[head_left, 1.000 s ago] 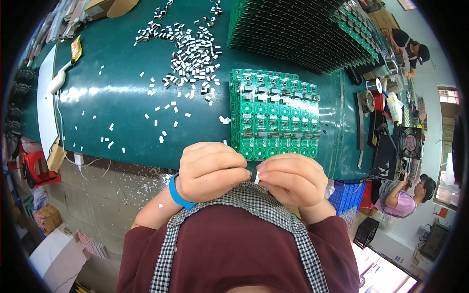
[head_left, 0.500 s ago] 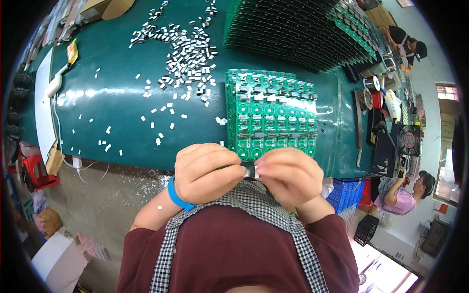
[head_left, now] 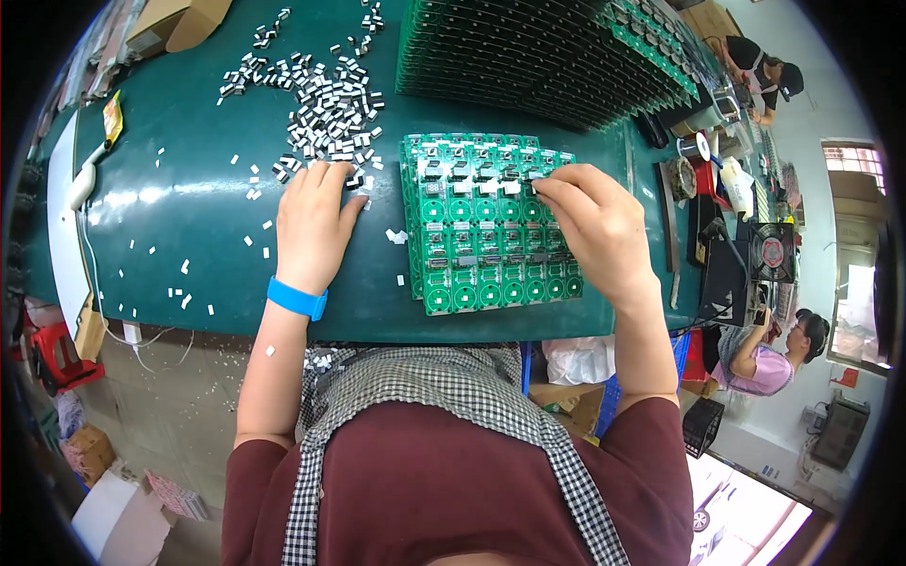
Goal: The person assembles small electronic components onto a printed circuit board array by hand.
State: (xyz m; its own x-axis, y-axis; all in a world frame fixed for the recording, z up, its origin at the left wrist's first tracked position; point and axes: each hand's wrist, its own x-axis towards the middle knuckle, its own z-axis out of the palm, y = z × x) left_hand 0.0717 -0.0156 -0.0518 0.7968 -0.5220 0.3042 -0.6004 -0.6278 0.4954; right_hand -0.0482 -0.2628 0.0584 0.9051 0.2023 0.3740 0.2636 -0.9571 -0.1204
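Note:
My right hand is over the top right of a green circuit board panel. Its thumb and fingers pinch a small white-faced digit display at the row where similar displays sit. My left hand rests at the near edge of a pile of small black-and-white display blocks. Its fingers are stretched forward and the thumb stands apart; a dark block lies by the fingertips, with no grip on it visible. A blue band circles the left wrist.
A tall stack of circuit boards stands behind the panel. Small white pieces lie scattered over the green table. A solder wire spool and a fan are at the right. Two other people are beyond, on the right.
My hands have parted from in front of my chest. The left has gone forward to the pile; the right has carried a small display onto the panel. The view has shifted slightly.

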